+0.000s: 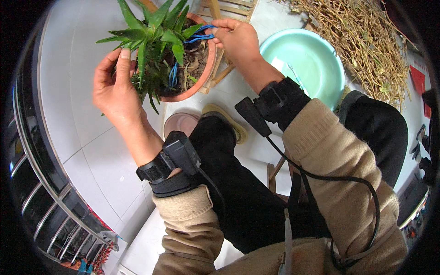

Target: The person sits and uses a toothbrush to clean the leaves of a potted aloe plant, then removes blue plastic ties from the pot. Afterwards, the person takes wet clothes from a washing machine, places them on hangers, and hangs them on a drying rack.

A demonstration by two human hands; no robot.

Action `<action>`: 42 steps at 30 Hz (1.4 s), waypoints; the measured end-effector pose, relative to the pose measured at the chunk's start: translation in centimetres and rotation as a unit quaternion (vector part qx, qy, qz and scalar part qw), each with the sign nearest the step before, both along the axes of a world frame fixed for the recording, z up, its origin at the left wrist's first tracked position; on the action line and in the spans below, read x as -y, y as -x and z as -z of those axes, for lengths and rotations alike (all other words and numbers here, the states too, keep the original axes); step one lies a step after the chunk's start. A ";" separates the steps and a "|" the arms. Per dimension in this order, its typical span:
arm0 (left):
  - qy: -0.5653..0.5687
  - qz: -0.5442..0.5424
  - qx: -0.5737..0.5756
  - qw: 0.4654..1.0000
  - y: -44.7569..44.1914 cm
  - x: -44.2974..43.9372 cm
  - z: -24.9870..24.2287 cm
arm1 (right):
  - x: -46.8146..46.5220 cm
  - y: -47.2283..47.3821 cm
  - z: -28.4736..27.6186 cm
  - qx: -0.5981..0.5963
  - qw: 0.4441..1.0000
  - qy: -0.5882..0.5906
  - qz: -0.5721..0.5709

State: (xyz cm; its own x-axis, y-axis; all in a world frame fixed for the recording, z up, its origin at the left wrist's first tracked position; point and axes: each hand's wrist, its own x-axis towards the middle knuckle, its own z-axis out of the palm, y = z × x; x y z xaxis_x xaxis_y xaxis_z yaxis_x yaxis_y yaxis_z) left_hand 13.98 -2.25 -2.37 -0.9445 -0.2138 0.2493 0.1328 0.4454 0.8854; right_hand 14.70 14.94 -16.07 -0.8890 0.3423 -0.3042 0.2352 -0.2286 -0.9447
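Observation:
My right hand (235,37) pinches a bundle of blue cord (200,34) between thumb and fingertips. The cord stretches from the hand to an aloe plant (156,34) and goes out of sight behind its leaves. The aloe's spiky green leaves lean to the left in a round terracotta-coloured pot (208,70) of dark soil. A second piece of blue cord (173,74) shows low among the stems. At the plant's left edge, my left hand (118,80) has its thumb and fingers bent against the leaves. Whether it grips one is hidden.
Right of the pot stands a mint-green basin (338,72), with a heap of dried stalks (364,48) beyond. Slatted wooden furniture (228,9) is behind the pot. A small pinkish pot (180,124) is beside my shoe (228,122). A metal-barred rack (44,220) lines the left.

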 end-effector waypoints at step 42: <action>-0.028 -0.023 0.005 0.999 0.0 -0.1 -0.4 | -1.6 -1.0 -2.3 -0.146 0.915 -0.355 -0.127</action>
